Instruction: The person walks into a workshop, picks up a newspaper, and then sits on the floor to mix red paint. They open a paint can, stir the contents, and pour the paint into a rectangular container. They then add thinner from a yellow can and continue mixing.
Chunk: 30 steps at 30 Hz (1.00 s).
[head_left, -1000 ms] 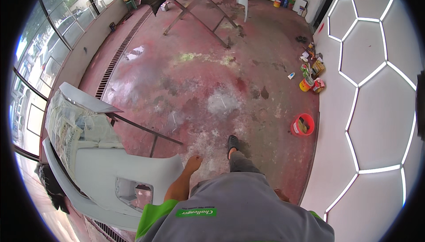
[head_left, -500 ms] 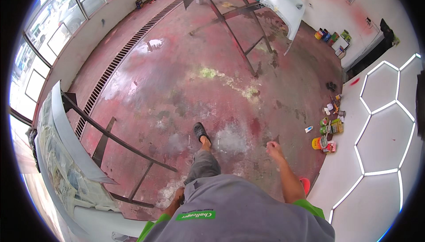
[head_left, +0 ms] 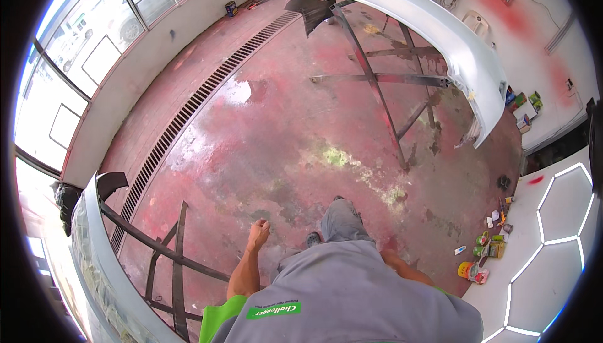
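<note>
Since you've walked forward, the white car bumper (head_left: 418, 11) on its metal stand (head_left: 372, 85), ahead-right, is nearer; masked panel (head_left: 102, 286) left. Neither touched. Left hand (head_left: 257, 234): fingers loosely curled, nothing visible held; right hand hidden, can't tell.

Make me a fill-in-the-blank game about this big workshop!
1. The far, long, curved white panel sits ____ (above/below) its dark metal stand.
2. The long, slotted dark drain grate is on the picture's ____ side.
3. The person's short fabric sleeve is bright ____.
4. The glowing white wall lines form ____-sided shapes.

Missing words: above; left; green; six.
</note>
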Available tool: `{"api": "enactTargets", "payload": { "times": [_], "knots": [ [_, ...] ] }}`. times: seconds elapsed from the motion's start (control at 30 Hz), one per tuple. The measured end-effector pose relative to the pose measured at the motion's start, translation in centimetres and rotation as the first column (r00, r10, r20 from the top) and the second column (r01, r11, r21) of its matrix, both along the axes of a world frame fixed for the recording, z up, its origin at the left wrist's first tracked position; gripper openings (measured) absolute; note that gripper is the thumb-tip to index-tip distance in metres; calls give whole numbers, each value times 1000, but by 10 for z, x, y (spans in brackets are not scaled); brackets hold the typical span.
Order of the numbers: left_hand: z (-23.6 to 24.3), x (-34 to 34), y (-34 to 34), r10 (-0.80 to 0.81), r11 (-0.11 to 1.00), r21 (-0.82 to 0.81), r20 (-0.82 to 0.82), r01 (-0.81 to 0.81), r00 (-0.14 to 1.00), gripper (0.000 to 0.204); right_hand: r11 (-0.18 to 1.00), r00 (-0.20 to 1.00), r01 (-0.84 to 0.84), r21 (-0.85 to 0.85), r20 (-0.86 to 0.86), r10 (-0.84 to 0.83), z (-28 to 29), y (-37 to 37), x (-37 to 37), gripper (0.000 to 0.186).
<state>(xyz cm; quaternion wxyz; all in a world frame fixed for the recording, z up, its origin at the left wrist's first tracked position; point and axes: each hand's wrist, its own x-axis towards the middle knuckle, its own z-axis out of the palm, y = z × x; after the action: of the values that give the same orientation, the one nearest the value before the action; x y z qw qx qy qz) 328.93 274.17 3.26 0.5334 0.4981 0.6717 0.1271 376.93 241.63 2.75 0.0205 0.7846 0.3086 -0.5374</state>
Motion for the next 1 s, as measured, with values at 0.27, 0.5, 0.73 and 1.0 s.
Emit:
{"api": "enactTargets", "payload": {
  "times": [0.27,0.5,0.73,1.0],
  "knots": [
    [-24,104,201,119,992,-59,53,-115,992,55,937,942,335,99,-36,-333,-38,330,143,37],
    [-67,76,237,43,969,-240,-97,-66,994,51,939,985,166,302,-16,-169,39,679,203,38],
    [-61,95,385,176,916,-347,-97,-199,980,49,726,804,552,410,-491,-335,91,1011,204,37],
    [-52,36,682,215,918,-316,-110,-239,970,47,315,533,845,432,-723,-440,146,1272,206,38]
  ]
}}
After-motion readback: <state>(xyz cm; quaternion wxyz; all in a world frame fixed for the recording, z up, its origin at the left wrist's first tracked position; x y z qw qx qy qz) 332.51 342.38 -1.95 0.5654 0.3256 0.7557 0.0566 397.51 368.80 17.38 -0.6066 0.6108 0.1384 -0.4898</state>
